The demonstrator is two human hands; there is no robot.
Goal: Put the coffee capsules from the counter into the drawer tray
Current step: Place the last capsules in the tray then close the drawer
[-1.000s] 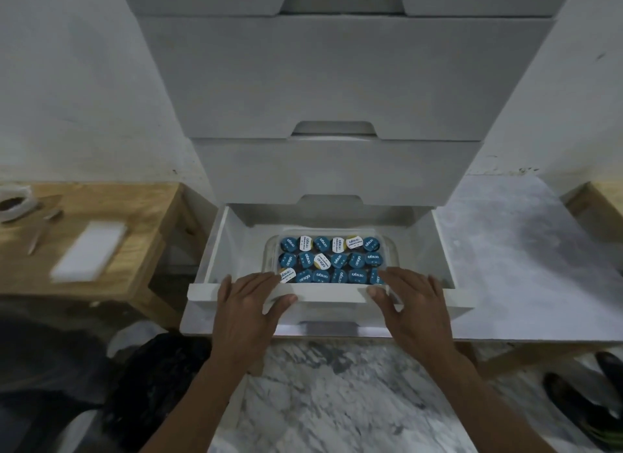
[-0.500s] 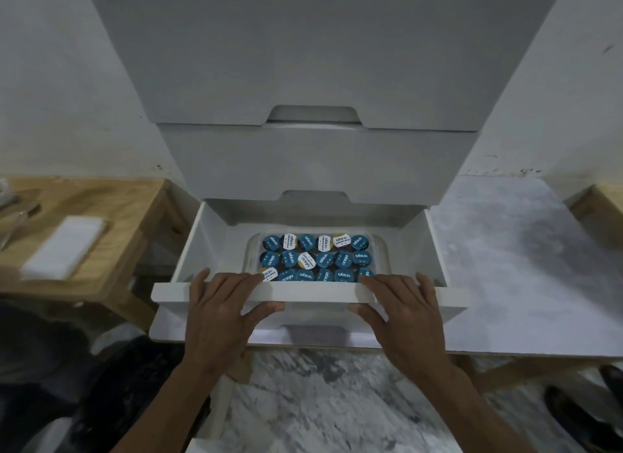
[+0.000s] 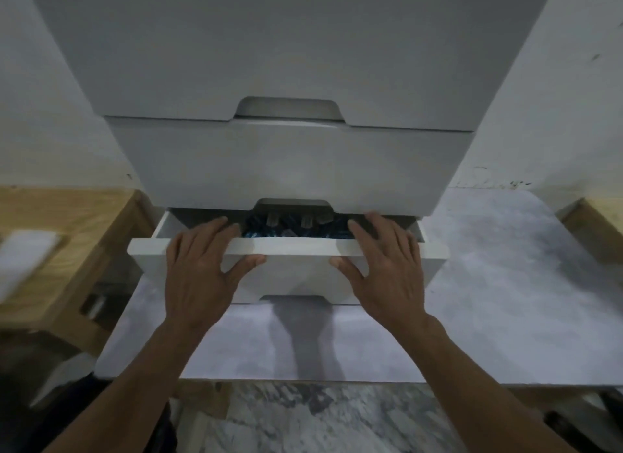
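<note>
Both hands, the left hand (image 3: 197, 277) and the right hand (image 3: 387, 274), lie flat with fingers spread, grasping nothing, on the front of the almost shut drawer (image 3: 290, 267), where the blue coffee capsules (image 3: 266, 228) sit inside at the far gap, so I judge the closing step is in hand and needs one even push.

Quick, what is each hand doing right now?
Left hand: open, flat against the drawer front, holding nothing.
Right hand: open, flat against the same front, holding nothing.

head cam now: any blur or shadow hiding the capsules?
Head view: capsules sit dark and smeared in the drawer gap, shadowed by the drawer above; white block at left edge is motion-blurred; both hands stay fairly sharp; wide-angle bends the cabinet edges.
</note>
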